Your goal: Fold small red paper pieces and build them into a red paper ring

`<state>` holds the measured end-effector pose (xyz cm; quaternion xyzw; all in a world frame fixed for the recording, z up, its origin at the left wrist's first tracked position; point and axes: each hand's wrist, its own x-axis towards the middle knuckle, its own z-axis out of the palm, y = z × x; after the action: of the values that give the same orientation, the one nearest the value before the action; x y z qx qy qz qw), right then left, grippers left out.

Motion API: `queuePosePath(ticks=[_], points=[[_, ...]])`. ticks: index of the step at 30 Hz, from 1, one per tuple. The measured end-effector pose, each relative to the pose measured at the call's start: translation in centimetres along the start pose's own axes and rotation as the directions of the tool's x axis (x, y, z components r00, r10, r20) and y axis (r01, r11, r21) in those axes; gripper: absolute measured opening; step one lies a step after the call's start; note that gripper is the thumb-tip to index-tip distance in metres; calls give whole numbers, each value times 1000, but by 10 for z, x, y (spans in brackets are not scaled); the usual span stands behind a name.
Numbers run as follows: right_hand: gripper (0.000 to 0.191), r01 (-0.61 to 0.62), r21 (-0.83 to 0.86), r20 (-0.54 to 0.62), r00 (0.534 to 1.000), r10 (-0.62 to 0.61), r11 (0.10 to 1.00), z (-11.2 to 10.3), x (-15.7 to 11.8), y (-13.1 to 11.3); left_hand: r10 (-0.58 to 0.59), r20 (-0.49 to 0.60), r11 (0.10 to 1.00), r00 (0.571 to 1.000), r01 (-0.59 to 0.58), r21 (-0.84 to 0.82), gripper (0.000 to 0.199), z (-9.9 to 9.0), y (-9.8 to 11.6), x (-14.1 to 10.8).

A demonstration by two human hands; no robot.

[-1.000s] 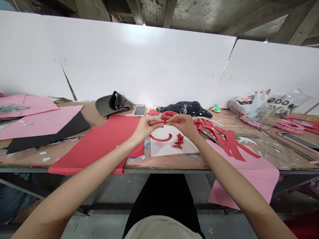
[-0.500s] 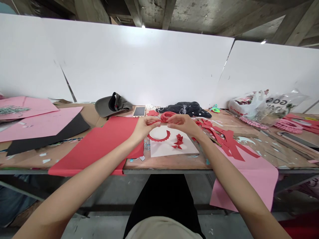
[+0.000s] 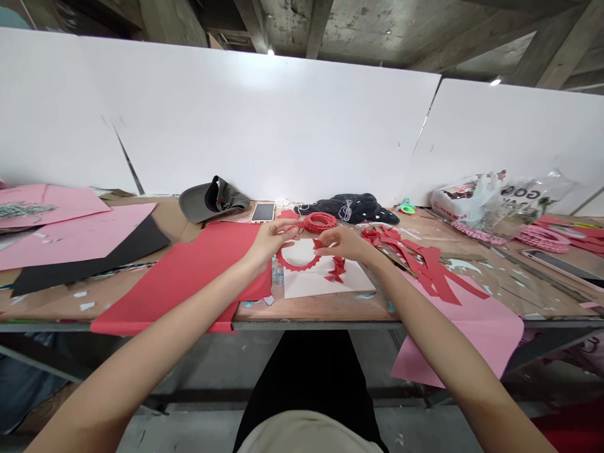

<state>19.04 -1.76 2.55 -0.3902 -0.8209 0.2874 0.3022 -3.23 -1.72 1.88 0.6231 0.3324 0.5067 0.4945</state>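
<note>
A red folded-paper chain (image 3: 299,268) with a toothed edge curves in a loop over a white board (image 3: 302,288). My left hand (image 3: 270,243) is closed at the loop's upper left, its fingertips pinching the chain. Across from it, my right hand (image 3: 343,243) is closed too, thumb and finger on the chain's other end at the right. Its exact grip is partly hidden by the fingers. Small folded red paper pieces (image 3: 336,269) lie on the board below my right hand. Just behind both hands rests a coiled red chain (image 3: 321,221).
Red sheets (image 3: 207,264) lie at left, red strips (image 3: 431,270) over a pink sheet (image 3: 472,340) at right. Along the back are a cap (image 3: 212,200), a phone (image 3: 263,212), dark cloth (image 3: 353,207) and plastic bags (image 3: 472,195). A white partition (image 3: 283,126) stands behind.
My right hand has lowered slightly and turned, drawing apart from my left hand. The chain's right end has come up to my right fingers, and the coil behind shows more fully.
</note>
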Motion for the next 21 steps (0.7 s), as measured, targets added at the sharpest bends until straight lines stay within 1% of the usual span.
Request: queuePosePath(ticks=[3, 7, 9, 11, 13, 18, 20, 21], points=[[22, -12, 83, -32, 999, 14, 997, 1, 1, 1, -55, 9, 996, 998, 55, -69, 40, -2, -3, 2], [25, -59, 196, -113, 990, 82, 979, -1, 1, 0, -93, 12, 984, 996, 94, -151, 39, -5, -9, 6], [27, -80, 244, -143, 983, 118, 966, -3, 1, -1, -85, -1, 987, 996, 84, -137, 38, -5, -10, 7], [28, -93, 264, -154, 979, 137, 960, -3, 1, -2, -52, -14, 995, 999, 50, -82, 38, -4, -9, 5], [29, -104, 262, -144, 979, 145, 960, -3, 1, -3, -23, -12, 999, 1000, 23, -26, 37, -2, -7, 4], [28, -122, 216, -125, 981, 151, 969, -7, 4, 4, -24, -10, 999, 1000, 24, 28, 32, 0, -5, 1], [26, -135, 142, -152, 976, 156, 981, -12, 4, 10, -21, -6, 999, 1000, 21, 39, 32, 0, -5, 2], [24, -160, 66, -171, 971, 169, 985, -15, 3, 13, -21, -5, 999, 1000, 21, 42, 32, 0, -6, 2]])
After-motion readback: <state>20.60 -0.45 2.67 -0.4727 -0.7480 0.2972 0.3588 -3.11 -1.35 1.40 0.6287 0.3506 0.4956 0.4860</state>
